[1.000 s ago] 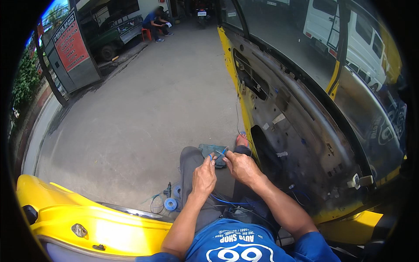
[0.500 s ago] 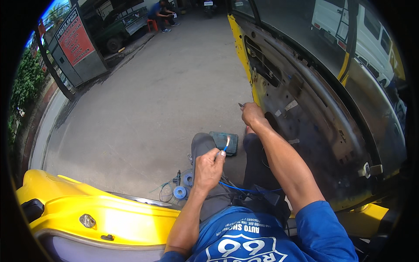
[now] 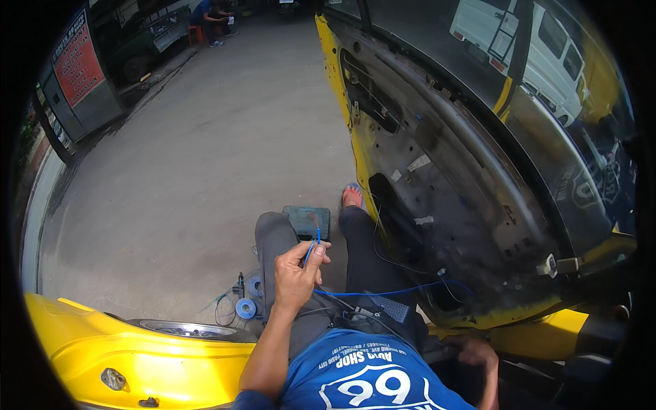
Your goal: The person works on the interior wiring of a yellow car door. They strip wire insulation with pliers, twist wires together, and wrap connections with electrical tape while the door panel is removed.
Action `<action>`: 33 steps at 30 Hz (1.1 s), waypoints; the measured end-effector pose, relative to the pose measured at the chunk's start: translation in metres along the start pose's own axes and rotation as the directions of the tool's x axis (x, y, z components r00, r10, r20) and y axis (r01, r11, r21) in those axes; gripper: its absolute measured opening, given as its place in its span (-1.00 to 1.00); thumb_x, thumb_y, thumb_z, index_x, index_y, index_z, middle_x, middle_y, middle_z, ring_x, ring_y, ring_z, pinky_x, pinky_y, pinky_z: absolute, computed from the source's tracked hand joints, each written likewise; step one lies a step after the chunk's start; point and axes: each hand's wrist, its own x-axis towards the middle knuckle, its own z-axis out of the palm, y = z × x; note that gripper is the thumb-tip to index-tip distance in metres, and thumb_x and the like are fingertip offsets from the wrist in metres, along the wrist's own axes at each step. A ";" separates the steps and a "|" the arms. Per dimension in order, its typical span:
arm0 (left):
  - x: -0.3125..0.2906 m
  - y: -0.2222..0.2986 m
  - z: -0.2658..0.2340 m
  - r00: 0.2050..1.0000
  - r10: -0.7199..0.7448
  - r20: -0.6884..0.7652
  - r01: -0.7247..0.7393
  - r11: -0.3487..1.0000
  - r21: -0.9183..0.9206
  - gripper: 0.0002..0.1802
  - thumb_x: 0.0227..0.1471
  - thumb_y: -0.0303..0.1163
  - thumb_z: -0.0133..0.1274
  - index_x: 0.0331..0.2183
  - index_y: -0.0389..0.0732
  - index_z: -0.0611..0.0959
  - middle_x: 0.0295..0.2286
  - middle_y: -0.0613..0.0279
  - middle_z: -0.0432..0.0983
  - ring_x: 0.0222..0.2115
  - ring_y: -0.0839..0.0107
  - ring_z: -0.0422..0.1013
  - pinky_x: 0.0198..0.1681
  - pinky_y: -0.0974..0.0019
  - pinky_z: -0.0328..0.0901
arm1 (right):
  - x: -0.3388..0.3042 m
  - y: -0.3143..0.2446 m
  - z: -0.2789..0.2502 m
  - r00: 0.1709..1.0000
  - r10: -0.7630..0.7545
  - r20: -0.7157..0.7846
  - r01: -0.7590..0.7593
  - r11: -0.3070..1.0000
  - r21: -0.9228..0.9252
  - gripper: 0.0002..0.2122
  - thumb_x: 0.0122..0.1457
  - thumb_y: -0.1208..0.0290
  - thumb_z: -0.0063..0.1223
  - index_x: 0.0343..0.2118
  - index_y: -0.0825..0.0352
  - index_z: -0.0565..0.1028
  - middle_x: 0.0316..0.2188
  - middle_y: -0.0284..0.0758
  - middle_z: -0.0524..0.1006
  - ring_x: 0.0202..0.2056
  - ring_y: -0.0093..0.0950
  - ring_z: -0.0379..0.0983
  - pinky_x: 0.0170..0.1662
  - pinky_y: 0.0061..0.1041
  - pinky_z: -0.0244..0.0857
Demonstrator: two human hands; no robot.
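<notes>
My left hand (image 3: 295, 281) is closed above my lap, pinching a blue wire (image 3: 318, 234) between thumb and fingers. The wire's end points up, and its bared copper strands (image 3: 314, 219) fan out. Beside it, a second length of blue wire shows at the fingertips. Low on the right, my right hand (image 3: 475, 354) is down by the yellow door sill. Its fingers are in shadow and smeared, so what they hold, if anything, is hidden. Another blue wire (image 3: 389, 293) runs across my lap to the open car door (image 3: 437, 171), whose inner metal is bare.
A dark green flat case (image 3: 301, 217) lies on the concrete between my feet. Rolls of blue tape (image 3: 246, 308) and a small dark tool (image 3: 239, 283) sit left of my leg. A yellow car body panel (image 3: 157, 355) curves along the lower left. A person sits far off on a red stool (image 3: 196, 33).
My right hand, with a small tool in it near the door edge before, has swung down to the sill. My left hand still pinches the wire. The view has turned right.
</notes>
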 end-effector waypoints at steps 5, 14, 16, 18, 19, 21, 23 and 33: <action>-0.008 0.008 0.028 0.986 0.061 0.153 -0.058 0.998 -0.021 -0.74 0.31 -0.33 0.21 -0.13 -0.34 0.79 -0.40 0.16 0.69 -0.63 0.66 0.43 -0.56 0.52 0.31 | 0.021 0.130 0.087 0.969 0.244 -0.034 -0.247 0.960 -0.132 -0.75 0.34 0.27 0.12 -0.08 0.31 0.66 -0.22 -0.23 0.73 -0.24 -0.19 0.66 -0.10 -0.24 0.48; -0.026 0.029 0.067 0.950 0.168 0.263 -0.213 0.964 0.156 -0.78 0.25 -0.38 0.25 -0.17 -0.33 0.80 -0.41 0.12 0.69 -0.55 0.46 0.54 -0.46 0.39 0.41 | -0.029 -0.131 -0.005 0.517 -0.556 -0.650 0.798 0.588 0.131 -0.76 0.25 0.46 0.31 -0.08 0.45 0.66 -0.43 -0.29 0.61 -0.43 -0.59 0.54 -0.32 -0.57 0.45; -0.031 0.029 0.074 0.930 0.241 0.277 -0.308 0.924 0.228 -0.80 0.23 -0.41 0.26 -0.18 -0.34 0.79 -0.41 0.08 0.69 -0.51 0.37 0.56 -0.42 0.32 0.42 | -0.012 -0.191 -0.012 0.366 -0.684 -0.630 0.827 0.551 -0.117 -0.53 0.09 0.44 0.46 0.07 0.47 0.59 -0.31 -0.33 0.59 -0.39 -0.64 0.48 -0.32 -0.62 0.40; -0.035 0.029 0.074 0.907 0.305 0.292 -0.390 0.869 0.306 -0.82 0.20 -0.45 0.26 -0.18 -0.35 0.77 -0.41 0.02 0.67 -0.47 0.27 0.58 -0.37 0.27 0.42 | 0.011 -0.233 -0.007 0.426 -0.683 -0.593 0.870 0.489 0.062 -0.62 0.18 0.43 0.42 0.03 0.46 0.62 -0.30 -0.28 0.61 -0.42 -0.61 0.52 -0.35 -0.58 0.43; -0.035 0.028 0.071 0.895 0.331 0.300 -0.425 0.837 0.344 -0.82 0.20 -0.45 0.27 -0.18 -0.35 0.77 -0.42 0.02 0.66 -0.47 0.27 0.58 -0.38 0.27 0.42 | 0.015 -0.240 -0.004 0.406 -0.711 -0.574 0.887 0.459 0.058 -0.68 0.20 0.44 0.40 -0.03 0.47 0.64 -0.33 -0.30 0.62 -0.42 -0.62 0.52 -0.34 -0.58 0.43; -0.036 0.025 0.066 0.907 0.316 0.280 -0.401 0.851 0.338 -0.78 0.23 -0.44 0.25 -0.11 -0.33 0.76 -0.38 0.05 0.68 -0.45 0.31 0.60 -0.38 0.29 0.44 | 0.026 -0.248 -0.001 0.391 -0.715 -0.579 0.900 0.428 0.079 -0.76 0.23 0.44 0.37 -0.13 0.49 0.68 -0.39 -0.33 0.63 -0.43 -0.64 0.51 -0.34 -0.60 0.43; -0.042 0.018 0.062 0.966 0.099 0.240 -0.117 0.991 0.062 -0.73 0.29 -0.36 0.21 -0.07 -0.33 0.75 -0.29 0.06 0.69 -0.41 0.32 0.63 -0.37 0.31 0.47 | 0.032 -0.249 0.004 0.358 -0.685 -0.635 0.924 0.356 0.138 -0.81 0.26 0.44 0.35 -0.20 0.48 0.70 -0.43 -0.36 0.63 -0.44 -0.65 0.50 -0.34 -0.62 0.41; -0.024 0.029 -0.014 0.713 -0.341 0.613 -0.119 0.802 0.585 -0.43 0.25 -0.09 0.24 0.17 -0.21 0.65 0.08 -0.01 0.61 0.11 0.15 0.54 0.18 0.21 0.41 | 0.029 -0.227 -0.025 0.370 -0.659 -0.655 0.925 0.197 0.324 -0.80 0.28 0.36 0.35 -0.25 0.43 0.72 -0.41 -0.37 0.63 -0.42 -0.64 0.48 -0.31 -0.60 0.38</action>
